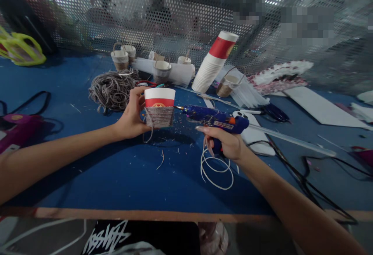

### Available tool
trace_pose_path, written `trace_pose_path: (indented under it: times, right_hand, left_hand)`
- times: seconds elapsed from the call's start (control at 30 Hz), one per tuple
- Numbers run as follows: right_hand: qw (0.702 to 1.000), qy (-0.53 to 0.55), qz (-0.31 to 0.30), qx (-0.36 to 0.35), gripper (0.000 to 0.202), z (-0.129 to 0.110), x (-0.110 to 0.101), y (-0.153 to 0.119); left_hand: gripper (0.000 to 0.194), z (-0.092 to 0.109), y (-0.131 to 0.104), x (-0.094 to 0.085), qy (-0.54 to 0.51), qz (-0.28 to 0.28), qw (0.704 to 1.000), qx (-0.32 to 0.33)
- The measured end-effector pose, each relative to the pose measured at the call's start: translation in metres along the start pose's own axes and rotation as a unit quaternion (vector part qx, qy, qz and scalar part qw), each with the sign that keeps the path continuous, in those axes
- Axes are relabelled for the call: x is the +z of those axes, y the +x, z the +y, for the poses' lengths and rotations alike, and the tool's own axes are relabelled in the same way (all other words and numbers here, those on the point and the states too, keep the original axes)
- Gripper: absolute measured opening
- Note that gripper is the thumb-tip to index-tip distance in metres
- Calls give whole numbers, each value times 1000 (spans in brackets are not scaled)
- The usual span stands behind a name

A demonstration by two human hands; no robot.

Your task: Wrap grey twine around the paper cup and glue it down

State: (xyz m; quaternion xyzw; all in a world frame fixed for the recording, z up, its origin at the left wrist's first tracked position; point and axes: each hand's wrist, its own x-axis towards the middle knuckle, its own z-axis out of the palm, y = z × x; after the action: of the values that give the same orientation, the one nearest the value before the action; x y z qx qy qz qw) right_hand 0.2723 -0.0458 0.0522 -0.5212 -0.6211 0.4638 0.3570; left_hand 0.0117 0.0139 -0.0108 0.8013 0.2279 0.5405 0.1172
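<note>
My left hand point(133, 116) grips a red and white paper cup point(159, 102) from its left side, above the blue table. Grey-brown yarn point(160, 116) is wound around the cup's narrower lower part, and a loose strand hangs beside my fingers. In my right hand point(224, 141) is a blue glue gun point(215, 117), held by its handle. Its metal tip points left and lies at the cup's right side, near the upper edge of the wound yarn; whether it touches cannot be made out. A clear glue stick point(294, 140) extends from the gun's back.
Behind the cup lie a yarn heap point(112, 91), small yarn-wrapped cups point(161, 71) and a leaning cup stack point(214, 62). White cord point(217, 187) loops below the gun. Black cables point(291, 169) cross at right; a magenta glue gun point(21, 130) is at left. A perforated metal screen stands behind.
</note>
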Motion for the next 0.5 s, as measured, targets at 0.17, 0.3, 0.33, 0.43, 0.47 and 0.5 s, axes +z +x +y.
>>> trace_pose_path:
  times: [0.17, 0.3, 0.33, 0.43, 0.47, 0.5]
  right_hand:
    - [960, -239, 102, -104, 33, 9, -5, 14]
    - [889, -437, 92, -98, 48, 13, -10, 24]
    - [888, -447, 65, -87, 59, 13, -11, 24]
    - [893, -439, -23, -94, 80, 11, -14, 20]
    - [894, -433, -35, -107, 84, 10, -14, 17]
    - [894, -429, -38, -123, 85, 9, -13, 14]
  left_hand:
    - [86, 0, 0, 0, 16, 13, 1000, -10]
    - [94, 0, 1, -1, 95, 28, 995, -15]
    - [95, 0, 1, -1, 113, 28, 993, -11]
    - [99, 2, 2, -2, 152, 30, 988, 6]
    - [101, 2, 3, -3, 164, 29, 986, 11]
    - [103, 2, 3, -3, 174, 26, 984, 13]
